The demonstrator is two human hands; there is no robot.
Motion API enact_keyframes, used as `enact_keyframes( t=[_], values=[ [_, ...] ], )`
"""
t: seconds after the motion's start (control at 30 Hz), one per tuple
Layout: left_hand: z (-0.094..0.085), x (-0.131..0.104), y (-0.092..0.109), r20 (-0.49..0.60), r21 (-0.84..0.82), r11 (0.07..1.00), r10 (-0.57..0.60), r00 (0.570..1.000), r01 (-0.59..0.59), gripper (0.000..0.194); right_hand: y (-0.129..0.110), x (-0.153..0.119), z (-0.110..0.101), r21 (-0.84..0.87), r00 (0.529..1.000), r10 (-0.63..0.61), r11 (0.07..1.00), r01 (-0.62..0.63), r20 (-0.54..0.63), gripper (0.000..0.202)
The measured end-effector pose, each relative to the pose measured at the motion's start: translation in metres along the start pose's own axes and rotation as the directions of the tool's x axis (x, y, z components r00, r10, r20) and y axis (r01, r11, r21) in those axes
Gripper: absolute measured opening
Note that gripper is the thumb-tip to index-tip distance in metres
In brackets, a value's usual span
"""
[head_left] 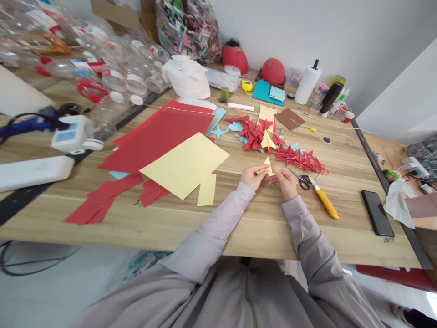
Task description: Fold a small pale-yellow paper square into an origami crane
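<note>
The left hand point(251, 178) and right hand point(287, 183) pinch the folded yellow paper point(268, 166) in their fingertips; uneven tugging could skew its creases, a rightward slip nudge the scissors point(303, 182).

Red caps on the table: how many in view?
2. One red cap sits beside the bag of scraps, the other red cap behind the blue sheets. Others may be hidden.

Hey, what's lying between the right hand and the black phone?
In the head view, going from the right hand to the black phone: black-handled scissors, then the yellow-handled cutter, then bare tabletop.
</note>
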State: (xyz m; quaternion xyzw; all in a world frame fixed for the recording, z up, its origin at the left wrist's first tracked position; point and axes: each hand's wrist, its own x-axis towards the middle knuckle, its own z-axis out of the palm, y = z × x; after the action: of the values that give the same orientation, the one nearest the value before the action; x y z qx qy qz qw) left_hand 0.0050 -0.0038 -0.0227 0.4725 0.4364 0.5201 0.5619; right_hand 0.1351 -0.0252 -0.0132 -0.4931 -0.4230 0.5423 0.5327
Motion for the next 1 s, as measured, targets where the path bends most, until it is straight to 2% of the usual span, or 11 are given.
enact_keyframes(
  t=[0.2,0.47,0.8,1.0],
  values=[
    [-0.003,-0.001,0.001,-0.032,0.137,0.987,0.092,0.995,-0.087,0.03,-0.001,0.0,0.0,-0.073,1.0,-0.01,0.997,0.012,0.027,0.029],
    [0.0,0.0,0.005,-0.043,0.007,1.0,-0.011,0.999,0.011,0.038,-0.003,-0.003,0.002,-0.133,0.997,-0.073,0.988,0.074,0.009,0.029],
    [-0.004,0.0,0.008,-0.03,0.033,0.998,-0.06,0.998,0.061,0.043,-0.002,-0.003,0.002,-0.178,0.994,-0.102,0.978,0.108,0.04,0.031],
    [-0.001,-0.002,0.01,-0.079,0.066,0.996,-0.049,0.996,0.054,0.04,-0.004,-0.004,0.003,-0.19,0.993,-0.113,0.975,0.118,0.038,0.03]
  ],
)
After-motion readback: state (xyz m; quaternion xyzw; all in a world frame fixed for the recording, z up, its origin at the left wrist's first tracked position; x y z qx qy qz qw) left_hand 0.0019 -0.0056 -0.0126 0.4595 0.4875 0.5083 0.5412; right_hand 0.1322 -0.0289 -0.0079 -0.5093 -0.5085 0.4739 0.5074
